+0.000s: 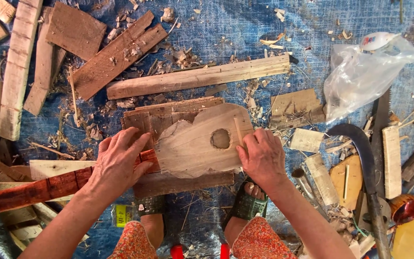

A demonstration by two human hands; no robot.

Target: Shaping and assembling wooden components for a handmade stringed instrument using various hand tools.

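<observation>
A flat pale wooden board cut to a curved outline (195, 144), with a round hole near its right side, lies on a stack of dark boards (168, 115) over the blue tarp. My left hand (118, 160) presses flat on the left end of a reddish wooden strip (39, 189) and touches the shaped board's left edge. My right hand (263, 156) rests on the shaped board's right edge, fingers bent over it, beside a thin stick (238, 130) lying on the board. Both of my feet in green sandals show below the boards.
Long planks (197, 76) and brown boards (116, 52) lie behind, amid wood shavings. To the right are a clear plastic bag (365, 72), a curved blade (360, 153), a saw (382, 120), small wood offcuts and a copper-coloured cup (407, 207).
</observation>
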